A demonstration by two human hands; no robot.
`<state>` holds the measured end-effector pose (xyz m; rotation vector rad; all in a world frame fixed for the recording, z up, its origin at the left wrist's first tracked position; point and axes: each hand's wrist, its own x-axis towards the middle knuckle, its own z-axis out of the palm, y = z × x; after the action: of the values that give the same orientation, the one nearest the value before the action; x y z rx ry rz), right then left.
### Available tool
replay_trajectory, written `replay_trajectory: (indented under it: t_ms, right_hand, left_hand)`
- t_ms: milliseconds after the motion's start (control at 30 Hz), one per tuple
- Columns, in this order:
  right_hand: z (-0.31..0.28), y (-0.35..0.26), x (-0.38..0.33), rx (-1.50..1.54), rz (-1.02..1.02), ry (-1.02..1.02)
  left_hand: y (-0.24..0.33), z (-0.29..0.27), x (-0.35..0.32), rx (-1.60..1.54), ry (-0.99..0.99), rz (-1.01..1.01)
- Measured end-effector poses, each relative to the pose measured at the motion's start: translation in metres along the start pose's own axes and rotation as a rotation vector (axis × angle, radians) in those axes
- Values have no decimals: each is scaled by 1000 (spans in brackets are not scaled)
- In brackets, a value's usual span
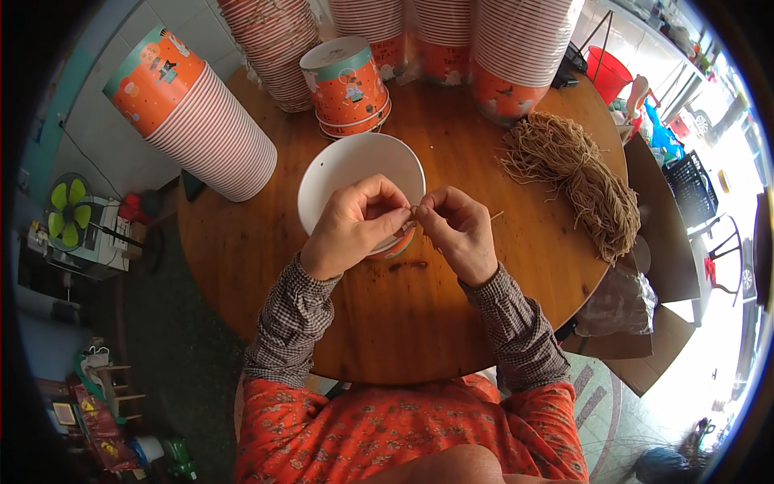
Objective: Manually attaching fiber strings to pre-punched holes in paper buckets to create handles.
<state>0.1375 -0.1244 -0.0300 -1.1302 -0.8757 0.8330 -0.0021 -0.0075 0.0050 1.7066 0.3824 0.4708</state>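
Note:
A white-lined paper bucket with an orange printed outside stands on the round wooden table. My left hand grips its near rim, fingers curled over the edge. My right hand pinches a thin tan string right at that rim, fingertips meeting those of the left. A loose bundle of the same tan strings lies on the table's right side.
Tall stacks of orange paper buckets lie and stand along the table's far edge, with a short stack just behind the open one. A clear plastic bag hangs at the right edge. A red pail and small fan stand on the floor.

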Motion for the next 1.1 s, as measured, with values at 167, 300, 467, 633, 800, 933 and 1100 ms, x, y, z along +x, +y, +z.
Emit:
replay_trajectory:
  t_ms: [167, 300, 467, 633, 800, 933, 1100]
  right_hand:
    - [2, 8, 2, -44, -132, -12]
    - [3, 9, 1, -227, -205, 42]
    - [6, 4, 0, -415, -434, 37]
    - [6, 5, -1, -442, -419, 61]
    - [6, 9, 1, -433, -422, 110]
    - [5, 9, 2, -436, -413, 136]
    - [6, 8, 2, -451, -418, 145]
  left_hand:
    - [0, -5, 2, -141, -14, -28]
    - [2, -3, 2, -151, -15, -55]
    - [-1, -1, 1, -74, 21, -23]
    - [-6, 2, 1, -39, 73, 54]
    - [-2, 5, 0, 142, 92, 79]
    - [3, 6, -2, 172, 96, 90]
    - [1, 6, -2, 183, 98, 53]
